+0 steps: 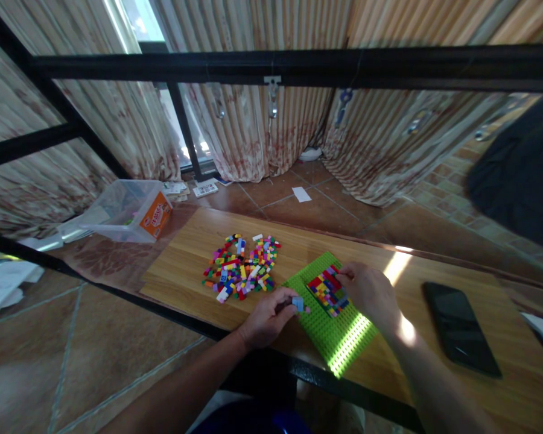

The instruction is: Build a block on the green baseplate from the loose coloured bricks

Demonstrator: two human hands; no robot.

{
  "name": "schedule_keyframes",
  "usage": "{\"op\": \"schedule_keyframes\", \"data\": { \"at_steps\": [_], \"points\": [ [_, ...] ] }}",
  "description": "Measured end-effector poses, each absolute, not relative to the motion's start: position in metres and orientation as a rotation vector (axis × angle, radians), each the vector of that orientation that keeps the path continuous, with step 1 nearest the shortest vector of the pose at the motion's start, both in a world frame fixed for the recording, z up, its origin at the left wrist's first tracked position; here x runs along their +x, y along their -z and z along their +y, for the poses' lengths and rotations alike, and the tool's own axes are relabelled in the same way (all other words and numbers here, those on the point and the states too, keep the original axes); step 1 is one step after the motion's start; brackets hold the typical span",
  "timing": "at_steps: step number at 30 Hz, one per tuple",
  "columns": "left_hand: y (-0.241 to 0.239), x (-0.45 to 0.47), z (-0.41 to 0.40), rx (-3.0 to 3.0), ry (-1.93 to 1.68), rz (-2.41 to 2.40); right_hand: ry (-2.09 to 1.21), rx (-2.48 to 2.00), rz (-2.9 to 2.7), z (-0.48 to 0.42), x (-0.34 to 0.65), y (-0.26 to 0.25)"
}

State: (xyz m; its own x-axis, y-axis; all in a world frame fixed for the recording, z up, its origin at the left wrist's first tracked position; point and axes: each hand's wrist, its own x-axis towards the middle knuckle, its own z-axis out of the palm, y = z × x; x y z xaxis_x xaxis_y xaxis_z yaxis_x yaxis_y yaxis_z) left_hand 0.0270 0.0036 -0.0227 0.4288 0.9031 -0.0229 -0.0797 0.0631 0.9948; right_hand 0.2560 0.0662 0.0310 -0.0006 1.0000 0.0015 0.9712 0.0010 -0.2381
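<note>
A green baseplate (357, 337) lies on the wooden tabletop, with a patch of multicoloured bricks (326, 290) pressed onto it. My right hand (371, 292) is over the patch's right side, thumb and fingertips pinched together at its edge. Anything between those fingertips is too small or hidden to make out. At the plate's left edge, my left hand (271, 316) is closed around a light blue toy brick (297, 303), and a small pink piece shows beside it. Beyond the left hand, a loose pile of small coloured bricks (242, 268) spreads over the table.
A black phone (460, 328) lies on the table at the right. A clear plastic box (131, 208) with an orange label stands beyond the table's left end. A dark metal rail (271, 67) crosses above, in front of striped curtains (294, 126). Sunlight falls across the plate.
</note>
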Motion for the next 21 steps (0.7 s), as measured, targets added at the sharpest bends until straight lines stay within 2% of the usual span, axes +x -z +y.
{"op": "schedule_keyframes", "data": {
  "at_steps": [6, 9, 15, 21],
  "points": [
    [0.024, 0.027, 0.003, 1.287, -0.894, 0.837, -0.631, -1.984, -1.993, 0.081, 0.273, -0.022],
    [0.022, 0.027, 0.003, 1.272, -0.903, 0.825, -0.715, -1.948, -2.011, 0.086, 0.273, -0.024],
    [0.022, 0.029, 0.003, 1.274, -0.937, 0.841, -0.625, -1.889, -1.974, 0.084, 0.276, -0.023],
    [0.028, 0.03, 0.005, 1.238, -0.996, 0.853, -0.419, -1.772, -1.489, 0.038, 0.284, -0.024]
  ]
}}
